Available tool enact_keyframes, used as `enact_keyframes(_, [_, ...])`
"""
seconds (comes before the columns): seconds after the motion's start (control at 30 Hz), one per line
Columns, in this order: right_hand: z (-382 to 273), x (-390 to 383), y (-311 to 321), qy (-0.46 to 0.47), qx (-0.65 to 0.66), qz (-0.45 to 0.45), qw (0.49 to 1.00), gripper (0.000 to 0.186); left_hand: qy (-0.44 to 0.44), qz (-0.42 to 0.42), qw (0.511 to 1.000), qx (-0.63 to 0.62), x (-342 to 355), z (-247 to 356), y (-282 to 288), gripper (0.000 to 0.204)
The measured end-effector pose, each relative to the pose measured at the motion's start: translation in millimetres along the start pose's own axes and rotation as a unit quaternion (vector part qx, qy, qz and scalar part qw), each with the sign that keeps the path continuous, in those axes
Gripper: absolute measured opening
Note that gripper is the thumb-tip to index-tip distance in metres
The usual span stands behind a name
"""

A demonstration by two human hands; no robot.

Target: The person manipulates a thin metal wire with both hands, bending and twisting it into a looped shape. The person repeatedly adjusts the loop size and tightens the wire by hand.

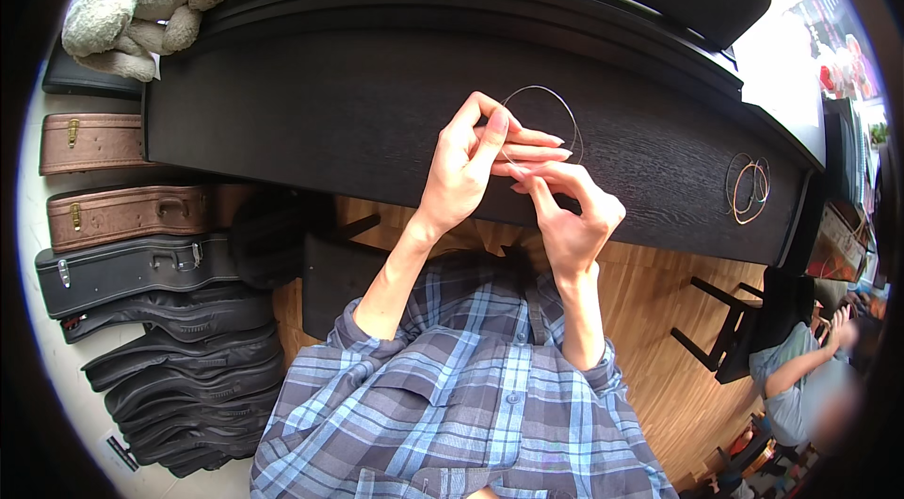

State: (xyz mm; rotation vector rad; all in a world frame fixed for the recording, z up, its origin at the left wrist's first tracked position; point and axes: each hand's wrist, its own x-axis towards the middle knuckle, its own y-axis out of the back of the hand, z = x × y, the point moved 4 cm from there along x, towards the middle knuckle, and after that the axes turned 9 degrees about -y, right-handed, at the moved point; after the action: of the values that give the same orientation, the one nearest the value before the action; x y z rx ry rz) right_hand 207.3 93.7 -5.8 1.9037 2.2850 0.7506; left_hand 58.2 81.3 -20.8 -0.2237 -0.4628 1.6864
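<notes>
Above the dark wood-grained top, a thin wire string coiled into a loop (569, 110) is held up between my two hands. My left hand (468, 152) pinches the loop's left side with thumb and forefinger; its other fingers stretch out to the right behind the wire. My right hand (573, 209) is just below, fingertips pressed together at the lower part of the loop, close to the left fingers. Exactly where the right fingertips grip the wire is partly hidden. A second coil of copper-coloured and dark string (750, 190) lies on the black surface to the right.
The black piano-like furniture (311, 104) spans the front. A plush toy (141, 5) sits at far left. Brown instrument cases (127, 217) and several black cases (141, 273) line the left. A black stool (730, 329) and a seated person (800, 377) are at right.
</notes>
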Motion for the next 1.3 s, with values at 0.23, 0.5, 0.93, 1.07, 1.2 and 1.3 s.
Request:
enact_keyframes(0.23, [-1.4, -0.7, -5.9, -0.001, 0.082, 0.047, 0.996, 0.017, 0.003, 0.007, 1.0, -0.014, -0.9, -2.0, 2.6, 0.027])
enact_keyframes(0.5, [-12.9, 9.2, -8.9, -0.079, 0.034, -0.037, 0.996, 0.022, -0.019, 0.02, 0.998, 0.058, -3.0, -2.5, 0.7, 0.028])
enact_keyframes(0.93, [-3.6, 4.0, 3.4, -0.187, 0.204, -0.076, 0.958, 0.014, -0.026, 0.025, 0.999, -0.037, -0.1, -0.9, 1.1, 0.026])
enact_keyframes(1.07, [-7.8, -1.4, 8.1, -0.104, 0.205, -0.023, 0.973, 0.013, -0.021, 0.028, 0.998, -0.044, 1.2, 1.0, 3.1, 0.026])
enact_keyframes(1.2, [-7.9, -4.6, 15.1, -0.015, 0.122, 0.061, 0.991, 0.015, -0.008, 0.025, 0.999, -0.037, 1.2, 2.6, 3.9, 0.026])
enact_keyframes(1.3, [-4.9, -5.8, 16.5, 0.031, 0.1, 0.096, 0.99, 0.017, -0.002, 0.018, 0.999, -0.044, 1.0, 3.3, 3.7, 0.026])
